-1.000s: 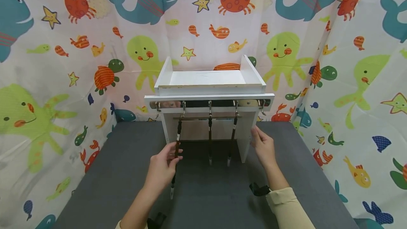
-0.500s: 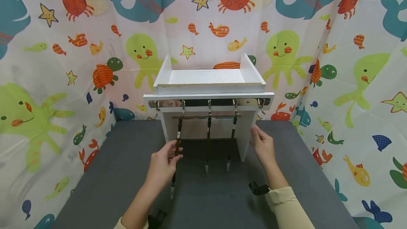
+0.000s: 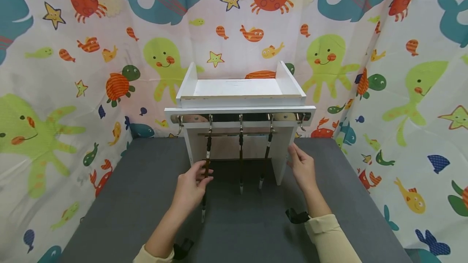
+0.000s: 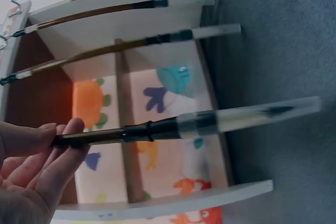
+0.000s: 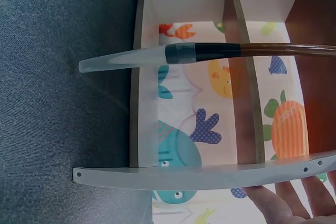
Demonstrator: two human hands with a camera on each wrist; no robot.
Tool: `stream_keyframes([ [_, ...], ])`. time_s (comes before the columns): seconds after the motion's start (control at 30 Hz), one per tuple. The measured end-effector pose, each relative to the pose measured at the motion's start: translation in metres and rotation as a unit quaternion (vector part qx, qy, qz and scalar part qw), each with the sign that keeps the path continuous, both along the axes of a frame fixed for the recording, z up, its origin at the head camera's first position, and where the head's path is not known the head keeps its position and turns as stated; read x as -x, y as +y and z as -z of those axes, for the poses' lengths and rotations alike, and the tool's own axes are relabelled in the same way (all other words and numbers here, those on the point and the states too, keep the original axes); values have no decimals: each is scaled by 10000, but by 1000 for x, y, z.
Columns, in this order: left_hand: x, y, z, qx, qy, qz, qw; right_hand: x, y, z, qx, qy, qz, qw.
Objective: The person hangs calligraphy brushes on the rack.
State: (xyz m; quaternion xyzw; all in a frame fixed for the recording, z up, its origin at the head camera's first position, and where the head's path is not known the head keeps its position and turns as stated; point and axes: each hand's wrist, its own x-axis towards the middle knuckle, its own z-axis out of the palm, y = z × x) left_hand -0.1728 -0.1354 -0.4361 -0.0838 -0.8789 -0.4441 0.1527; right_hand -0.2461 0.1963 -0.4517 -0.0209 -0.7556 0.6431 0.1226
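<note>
Three calligraphy brushes with dark handles and clear caps hang from the hooks of a white shelf [image 3: 186, 102]. My left hand [image 3: 191, 186] pinches the left brush [image 4: 173, 129] by its handle between thumb and fingers. Its capped end points down toward the table. Beside it hang the middle brush [image 3: 241, 157] and the right brush [image 3: 268, 151], both untouched. My right hand [image 3: 303, 169] rests its fingertips against the outer face of the right side panel [image 5: 210, 177]. No thumb shows on that panel's inner face.
The hook rail [image 3: 226, 118] runs along the shelf's front; its two outermost hooks bear no brush. A crossbar [image 4: 126, 124] spans the back of the shelf. Grey cloth covers the table [image 3: 241, 230], and a curtain [image 3: 234, 44] printed with sea animals surrounds it.
My left hand has shifted slightly right, tilting the left brush's lower end rightward. The middle and right brushes sway a little. My right hand stays at the panel.
</note>
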Motion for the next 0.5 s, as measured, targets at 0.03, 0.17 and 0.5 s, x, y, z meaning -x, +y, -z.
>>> stream_keyframes([
  [0.03, 2, 1, 3, -37, 18, 34, 10000, -2, -1, -3, -10, -5, -7, 10000],
  [0.17, 13, 3, 15, -177, 100, 166, 9997, -6, -3, -6, -21, -48, 7, 10000],
  [0.5, 34, -20, 36, -433, -314, -18, 9986, 0, -1, 2, -103, 83, -16, 9999],
])
